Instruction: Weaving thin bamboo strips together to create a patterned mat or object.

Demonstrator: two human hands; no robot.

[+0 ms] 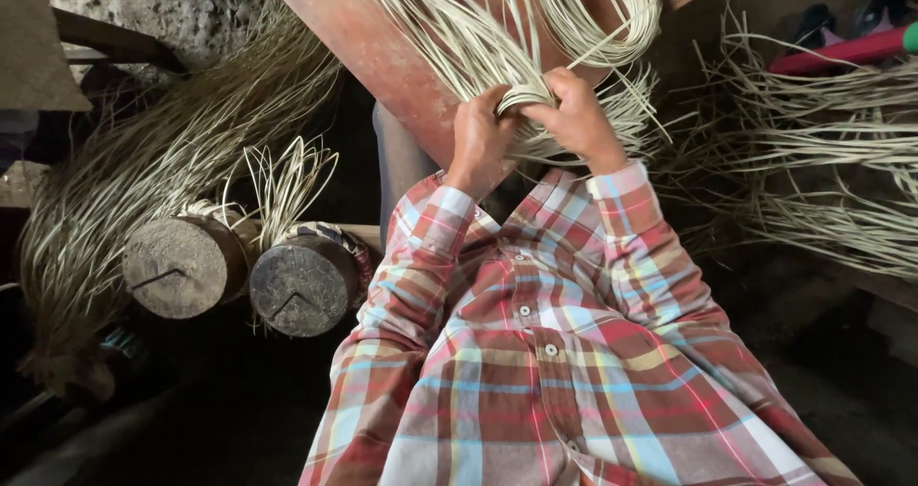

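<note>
Above the plaid shirt [555, 352], left hand [481, 137] and right hand [577, 115] clench a cane-strand bundle [529, 94] against the reddish board's [373, 51] lower edge; gathering underway, steady tension judged necessary next.

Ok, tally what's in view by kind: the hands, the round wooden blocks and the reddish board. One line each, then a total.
Hands gripping the pale cane strips: 2, left hand and right hand
Round wooden blocks wrapped in weaving: 2, one and the other
Reddish wooden board: 1
Total: 5
</note>
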